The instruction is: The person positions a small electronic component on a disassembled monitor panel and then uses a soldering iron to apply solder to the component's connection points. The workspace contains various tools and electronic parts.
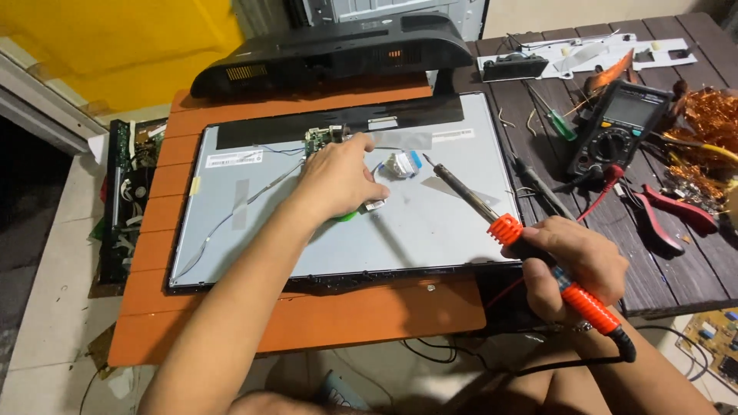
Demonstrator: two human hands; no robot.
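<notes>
A flat display panel (438,230) lies face down on an orange table (323,323), its grey metal back up. My left hand (338,180) rests on the panel's middle, fingers curled over a small green object (347,217) and a small connector piece. A small green circuit board (321,138) sits just above that hand. My right hand (573,265) grips a soldering iron (492,215) with an orange and black handle. Its tip hovers near a white and blue ribbon cable (403,164), apart from it.
A black plastic back cover (338,50) stands behind the panel. On the dark wooden table (676,269) at right lie a multimeter (619,127), a green-handled screwdriver (560,121), red pliers (676,211) and copper-coloured tape scraps (711,119). A circuit board (127,192) lies on the floor at left.
</notes>
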